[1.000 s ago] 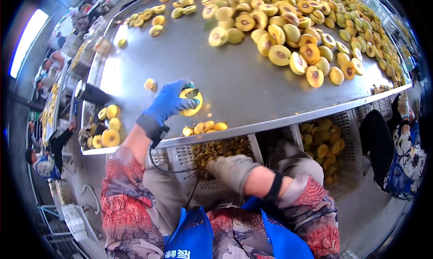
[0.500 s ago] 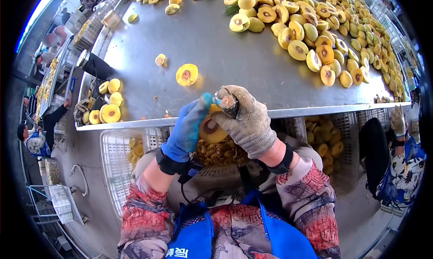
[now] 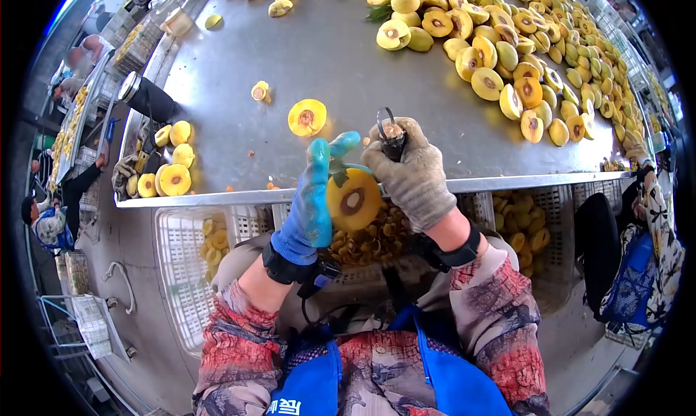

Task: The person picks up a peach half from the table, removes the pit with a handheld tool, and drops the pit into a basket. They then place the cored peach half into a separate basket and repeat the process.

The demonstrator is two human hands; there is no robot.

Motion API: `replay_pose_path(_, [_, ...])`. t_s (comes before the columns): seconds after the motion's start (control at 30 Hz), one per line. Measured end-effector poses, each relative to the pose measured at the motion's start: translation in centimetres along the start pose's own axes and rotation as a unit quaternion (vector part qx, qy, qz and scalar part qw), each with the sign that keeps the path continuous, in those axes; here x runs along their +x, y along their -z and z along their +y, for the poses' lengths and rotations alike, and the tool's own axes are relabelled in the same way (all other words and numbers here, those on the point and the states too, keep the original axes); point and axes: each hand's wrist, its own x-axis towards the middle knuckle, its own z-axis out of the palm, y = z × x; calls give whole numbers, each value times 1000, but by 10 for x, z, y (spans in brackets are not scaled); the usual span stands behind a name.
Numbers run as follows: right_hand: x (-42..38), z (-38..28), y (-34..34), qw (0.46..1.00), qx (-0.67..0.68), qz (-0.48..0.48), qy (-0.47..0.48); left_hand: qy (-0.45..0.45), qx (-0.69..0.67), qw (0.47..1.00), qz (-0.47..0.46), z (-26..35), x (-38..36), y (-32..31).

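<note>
My left hand (image 3: 308, 206), in a blue glove with teal fingers, holds a yellow peach half (image 3: 353, 200) beside its palm, just past the table's near edge. The peach's cut face and brown stone area face up at me, and a green leaf (image 3: 338, 174) shows at its top. My right hand (image 3: 413, 166), in a soiled grey knit glove, is closed around a pitting knife (image 3: 394, 142) with a dark handle and a thin curved metal loop. Brownish residue sits at the loop's base. Another peach half (image 3: 307, 118) lies cut face up on the metal table (image 3: 225, 133).
A large pile of halved peaches (image 3: 507, 61) covers the right of the table. Several halves (image 3: 174, 180) and a black cup (image 3: 148, 98) sit at the left edge. Crates (image 3: 185, 271) with fruit stand below; another person (image 3: 638, 264) is at right.
My hands have moved apart. The knife loop, earlier against the peach, is now raised clear of it. The peach half has turned its cut face more fully toward me.
</note>
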Motion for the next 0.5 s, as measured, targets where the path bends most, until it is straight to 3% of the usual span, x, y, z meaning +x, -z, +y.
replay_pose_path(0.07, [-9, -10, 6, 997, 39, -44, 42, -46, 74, 996, -18, -11, 6, 8])
replay_pose_path(0.1, [-14, -33, 13, 985, 87, -127, -76, -10, 63, 997, -52, -1, 4, 3])
replay_pose_path(0.13, [-17, -30, 12, 982, -139, -92, 91, -32, 91, 994, -42, -5, 5, 2])
replay_pose_path(0.17, [-14, -19, 9, 987, -98, -43, 117, -53, 121, 991, -34, -12, 7, 3])
replay_pose_path(0.2, [-8, -11, 8, 988, -57, 6, 144, -14, 91, 996, -19, -3, 2, -4])
replay_pose_path(0.27, [3, -10, 19, 995, -38, 70, 68, 13, 31, 999, 10, 8, -1, -10])
replay_pose_path(0.33, [4, 3, 25, 995, -85, 7, 61, -13, -22, 999, 36, 16, 4, -6])
replay_pose_path(0.4, [-16, -2, 21, 998, -35, -18, 54, -48, -59, 996, 41, 19, 12, 7])
replay_pose_path(0.5, [-32, -23, 14, 978, -144, -147, -15, -84, -66, 994, 21, 20, 14, 9])
